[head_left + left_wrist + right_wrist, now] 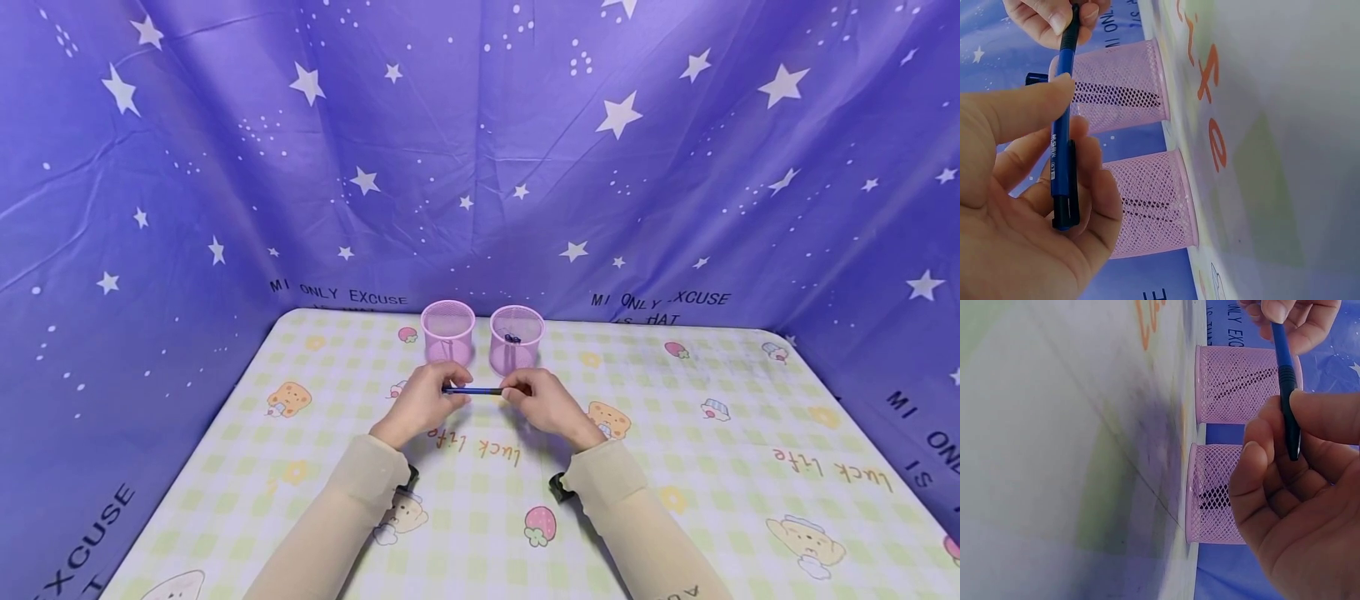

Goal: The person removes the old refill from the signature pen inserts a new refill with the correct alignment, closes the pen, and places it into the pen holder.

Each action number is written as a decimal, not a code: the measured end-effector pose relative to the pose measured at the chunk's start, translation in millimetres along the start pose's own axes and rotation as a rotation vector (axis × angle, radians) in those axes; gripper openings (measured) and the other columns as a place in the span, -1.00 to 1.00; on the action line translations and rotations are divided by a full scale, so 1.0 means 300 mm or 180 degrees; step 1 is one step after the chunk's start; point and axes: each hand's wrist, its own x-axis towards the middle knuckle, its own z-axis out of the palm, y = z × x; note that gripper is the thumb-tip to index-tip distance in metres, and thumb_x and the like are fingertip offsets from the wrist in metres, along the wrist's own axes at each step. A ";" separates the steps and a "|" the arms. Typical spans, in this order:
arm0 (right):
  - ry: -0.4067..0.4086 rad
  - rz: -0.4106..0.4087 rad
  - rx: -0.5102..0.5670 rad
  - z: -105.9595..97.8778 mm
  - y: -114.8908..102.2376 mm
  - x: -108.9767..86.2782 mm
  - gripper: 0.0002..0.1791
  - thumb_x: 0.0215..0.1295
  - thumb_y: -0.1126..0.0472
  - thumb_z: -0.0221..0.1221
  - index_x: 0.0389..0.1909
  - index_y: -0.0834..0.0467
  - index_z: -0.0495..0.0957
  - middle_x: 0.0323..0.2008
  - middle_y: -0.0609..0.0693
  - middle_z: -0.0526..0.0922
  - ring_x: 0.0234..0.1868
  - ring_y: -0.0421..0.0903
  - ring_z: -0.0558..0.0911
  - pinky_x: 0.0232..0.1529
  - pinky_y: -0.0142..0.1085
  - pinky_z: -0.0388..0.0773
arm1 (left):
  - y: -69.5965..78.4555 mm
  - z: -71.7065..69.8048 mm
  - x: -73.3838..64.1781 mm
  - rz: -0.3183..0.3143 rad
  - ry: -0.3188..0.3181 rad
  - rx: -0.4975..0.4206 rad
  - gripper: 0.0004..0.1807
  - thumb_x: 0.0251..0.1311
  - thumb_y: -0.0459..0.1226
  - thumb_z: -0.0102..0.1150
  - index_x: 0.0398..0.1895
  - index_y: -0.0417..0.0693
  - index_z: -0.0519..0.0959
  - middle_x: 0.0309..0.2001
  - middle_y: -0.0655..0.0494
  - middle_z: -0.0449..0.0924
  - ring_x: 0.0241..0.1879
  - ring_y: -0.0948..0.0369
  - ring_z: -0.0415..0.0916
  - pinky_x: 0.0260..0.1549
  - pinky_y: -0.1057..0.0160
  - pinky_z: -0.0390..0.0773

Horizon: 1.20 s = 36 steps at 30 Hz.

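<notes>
A blue pen (477, 391) with a black grip and a dark clip lies level between both hands. My left hand (429, 400) pinches its clip end between thumb and fingers; the clip faces the curled fingers in the left wrist view. At the black grip, near the tip, my right hand (549, 403) pinches the pen with thumb and forefinger. Just beyond the hands stand two pink mesh pen cups. Something slender shows inside the left cup (448, 343), and dark pens stand in the right cup (517, 354).
Both cups stand near the back edge of a table covered with a checked, cartoon-printed cloth (472, 508). Behind and at the sides hangs a purple curtain (480, 125) with white stars. Dark straps (558, 487) show at the wrists.
</notes>
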 end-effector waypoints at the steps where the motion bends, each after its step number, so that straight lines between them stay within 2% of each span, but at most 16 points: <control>1: 0.0006 -0.0012 -0.0006 0.000 0.000 0.001 -0.90 0.31 0.30 0.14 -0.30 0.13 0.63 -0.53 -0.04 0.50 -0.56 -0.13 0.45 -0.47 -0.25 0.43 | 0.000 0.000 0.000 0.0007 0.0013 0.0000 -0.78 0.01 -0.42 0.36 -0.22 -0.15 0.64 -0.24 0.06 0.63 -0.26 0.18 0.52 -0.15 0.16 0.51; 8: -0.0005 -0.0048 -0.0037 0.001 -0.001 -0.001 -0.90 0.31 0.30 0.14 -0.31 0.15 0.63 -0.53 -0.05 0.51 -0.54 -0.13 0.45 -0.45 -0.25 0.43 | -0.002 0.004 0.001 0.0007 0.0059 0.0033 -0.87 0.04 -0.40 0.35 -0.40 0.01 0.64 -0.35 0.21 0.60 -0.33 0.27 0.49 -0.22 0.22 0.51; 17: -0.0055 -0.0017 -0.0009 -0.002 0.002 -0.003 -0.90 0.31 0.30 0.13 -0.27 0.20 0.62 -0.53 -0.05 0.52 -0.59 -0.14 0.47 -0.46 -0.25 0.44 | -0.006 0.005 0.003 0.0001 0.0012 0.0023 -0.90 0.06 -0.38 0.34 -0.40 0.01 0.65 -0.34 0.21 0.62 -0.32 0.29 0.52 -0.20 0.23 0.53; 30: -0.0047 0.0034 0.0010 0.004 0.005 -0.003 -0.92 0.30 0.31 0.14 -0.30 0.14 0.61 -0.53 -0.04 0.53 -0.59 -0.13 0.48 -0.48 -0.25 0.45 | -0.008 0.006 0.001 0.0010 -0.0022 0.0060 -0.93 0.11 -0.36 0.31 -0.37 0.01 0.66 -0.35 0.23 0.62 -0.30 0.28 0.52 -0.16 0.20 0.52; 36: -0.0019 -0.0015 -0.0058 0.007 0.009 0.001 -0.92 0.28 0.32 0.15 -0.30 0.19 0.61 -0.52 -0.06 0.51 -0.55 -0.15 0.47 -0.44 -0.27 0.44 | -0.006 0.004 0.002 0.0020 -0.0051 0.0103 -0.94 0.12 -0.35 0.30 -0.35 -0.02 0.67 -0.36 0.22 0.63 -0.32 0.28 0.52 -0.18 0.21 0.52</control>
